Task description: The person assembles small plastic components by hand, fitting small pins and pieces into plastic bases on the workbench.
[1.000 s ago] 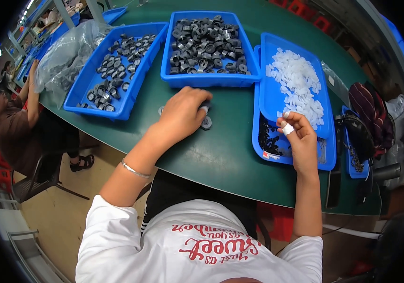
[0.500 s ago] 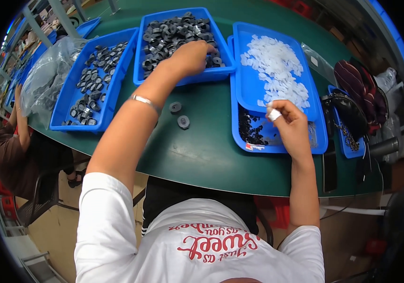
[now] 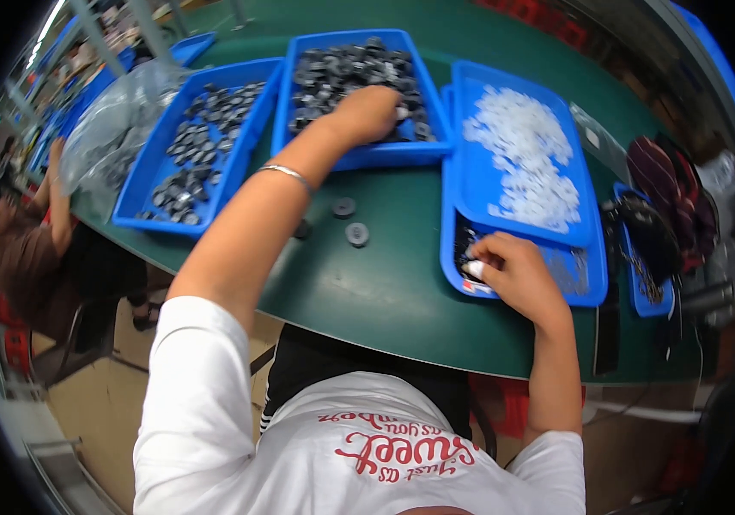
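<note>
Fingers of the left hand (image 3: 371, 115) dip among the grey round caps (image 3: 355, 70) heaped in the middle blue tray (image 3: 393, 156); the tips are blurred and partly hidden, so whether they grip a cap cannot be told. Fingers of the right hand (image 3: 515, 268) are bent, with thumb and forefinger drawn narrowly together over the near left corner of the lower blue tray (image 3: 589, 296), where small black parts (image 3: 464, 236) lie; whether anything is pinched between them cannot be made out. A white wrapping (image 3: 476, 269) covers the end of the thumb. Upon the lower tray rests the upper blue tray (image 3: 470, 81), bearing a broad spread of white pieces (image 3: 529, 154) — the near end of the lower tray is left uncovered. On the green table (image 3: 385, 300), just beyond the left forearm, lie two loose grey discs (image 3: 356, 234), near each other but apart; a third dark piece (image 3: 301, 229) is partly hidden by that arm. The left blue tray (image 3: 154, 223) holds more round parts, scattered in groups, with a clear plastic bag (image 3: 110, 129) beside it. A silvery bracelet (image 3: 286, 174) encircles the left wrist. At right sits a dark striped bag (image 3: 664, 193); at far left — a seated co-worker in brown (image 3: 28, 270).
</note>
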`<state>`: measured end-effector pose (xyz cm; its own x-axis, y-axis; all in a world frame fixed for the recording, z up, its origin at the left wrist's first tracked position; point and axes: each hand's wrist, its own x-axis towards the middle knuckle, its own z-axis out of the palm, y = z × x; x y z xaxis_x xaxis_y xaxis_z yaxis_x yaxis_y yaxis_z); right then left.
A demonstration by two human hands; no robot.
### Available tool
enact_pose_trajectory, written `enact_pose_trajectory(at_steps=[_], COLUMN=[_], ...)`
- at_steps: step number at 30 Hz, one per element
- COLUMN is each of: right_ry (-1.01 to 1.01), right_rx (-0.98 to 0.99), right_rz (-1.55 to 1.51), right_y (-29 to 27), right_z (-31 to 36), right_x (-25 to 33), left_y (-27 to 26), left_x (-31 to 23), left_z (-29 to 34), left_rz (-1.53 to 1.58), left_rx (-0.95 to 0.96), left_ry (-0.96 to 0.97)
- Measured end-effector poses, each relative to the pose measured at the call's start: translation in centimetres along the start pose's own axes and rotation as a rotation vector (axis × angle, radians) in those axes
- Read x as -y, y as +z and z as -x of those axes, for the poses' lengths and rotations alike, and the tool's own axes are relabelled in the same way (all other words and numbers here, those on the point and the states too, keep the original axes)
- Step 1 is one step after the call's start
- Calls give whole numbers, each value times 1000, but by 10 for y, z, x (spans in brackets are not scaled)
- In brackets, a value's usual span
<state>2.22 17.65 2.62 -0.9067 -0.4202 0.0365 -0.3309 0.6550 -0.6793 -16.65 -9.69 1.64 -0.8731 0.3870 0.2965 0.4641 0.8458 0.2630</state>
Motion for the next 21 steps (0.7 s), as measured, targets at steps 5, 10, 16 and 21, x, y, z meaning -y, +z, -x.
enact_pose_trajectory(at_steps=[5, 10, 16, 21], right_ry=[-17, 52, 69, -29], right_rx=[20, -43, -80, -128], right_rz=[28, -104, -137, -121], right_y=[2, 7, 10, 11], right_z=[2, 3, 0, 2], right_x=[3, 8, 3, -7], left_y=[-16, -35, -36, -22], left_x=[-4, -10, -31, -84], left_z=[9, 21, 66, 99], left_rz=[223, 1360, 1793, 1926], left_rx=[-213, -238, -126, -22], left_ry=[-177, -592, -509, -469])
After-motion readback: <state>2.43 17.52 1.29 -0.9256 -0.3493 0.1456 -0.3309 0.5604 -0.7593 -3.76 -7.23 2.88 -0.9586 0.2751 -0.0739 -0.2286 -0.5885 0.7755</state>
